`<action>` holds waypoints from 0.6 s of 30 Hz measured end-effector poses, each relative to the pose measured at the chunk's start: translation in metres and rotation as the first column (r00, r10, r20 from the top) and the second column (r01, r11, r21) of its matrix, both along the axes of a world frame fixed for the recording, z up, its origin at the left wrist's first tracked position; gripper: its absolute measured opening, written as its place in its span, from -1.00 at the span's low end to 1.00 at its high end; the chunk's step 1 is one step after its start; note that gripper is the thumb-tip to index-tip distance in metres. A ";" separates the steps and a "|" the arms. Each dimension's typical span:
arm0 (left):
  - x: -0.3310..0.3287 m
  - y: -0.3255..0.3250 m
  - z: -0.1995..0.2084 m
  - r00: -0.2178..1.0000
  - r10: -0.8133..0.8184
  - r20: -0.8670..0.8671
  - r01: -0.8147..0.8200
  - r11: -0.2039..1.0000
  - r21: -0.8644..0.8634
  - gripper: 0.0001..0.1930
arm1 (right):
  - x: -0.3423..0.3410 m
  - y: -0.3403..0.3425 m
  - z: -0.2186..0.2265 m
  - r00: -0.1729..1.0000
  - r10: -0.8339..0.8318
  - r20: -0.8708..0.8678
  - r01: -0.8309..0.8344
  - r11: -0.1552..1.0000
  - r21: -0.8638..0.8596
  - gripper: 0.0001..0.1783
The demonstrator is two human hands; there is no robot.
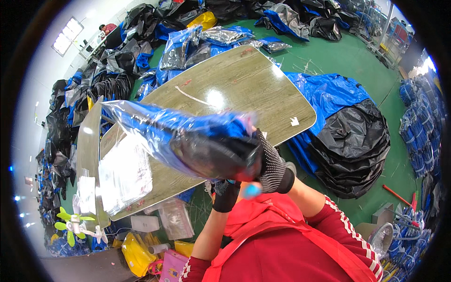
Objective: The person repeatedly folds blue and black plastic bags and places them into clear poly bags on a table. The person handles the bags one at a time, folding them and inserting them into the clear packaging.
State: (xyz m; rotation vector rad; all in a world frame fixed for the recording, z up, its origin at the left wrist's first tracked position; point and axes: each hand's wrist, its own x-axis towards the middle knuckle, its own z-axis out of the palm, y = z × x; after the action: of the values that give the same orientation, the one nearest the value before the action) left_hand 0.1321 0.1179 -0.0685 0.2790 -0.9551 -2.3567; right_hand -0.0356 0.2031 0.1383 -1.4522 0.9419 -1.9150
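A clear plastic bag [155, 127] with folded blue and black fabric [206, 141] inside is held up over the near part of the wood-grain table [253, 70]. At its right end my right hand [272, 167], in a dark dotted glove, is closed on the bag. My left hand [226, 193], gloved with bare fingertips, grips the bag's lower edge from beneath; part of its fingers is hidden. Motion blurs the bag's near end. A small light-blue thing [252, 190] shows between my hands, too smeared to name.
A stack of clear plastic bags [124, 174] lies on the table's left part. A small green-bladed fan [73, 223] stands at the lower left. Blue and black fabric [347, 136] is heaped right of the table. Packed bags [181, 49] pile up behind it.
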 end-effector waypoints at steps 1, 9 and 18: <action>-0.003 0.002 0.023 0.998 -0.052 0.019 0.052 0.999 -0.013 -0.62 | -0.003 -0.001 0.005 0.988 -0.123 -0.098 0.128 0.991 0.049 0.25; 0.018 -0.033 0.285 0.852 0.521 0.057 -0.018 0.139 -0.990 -0.41 | -0.064 -0.007 0.061 0.588 -0.319 -0.743 0.284 0.942 -0.179 -0.40; 0.008 -0.125 0.253 0.660 0.705 -0.258 0.209 -0.503 -0.839 -0.38 | -0.084 -0.022 0.023 0.842 -0.529 -0.103 0.539 0.833 0.126 -0.07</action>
State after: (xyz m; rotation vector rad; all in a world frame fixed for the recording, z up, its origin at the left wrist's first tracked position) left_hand 0.1406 -0.0071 0.1841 0.4237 -2.3456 0.1111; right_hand -0.1192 0.1809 0.1612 -1.2491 1.6273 -2.1219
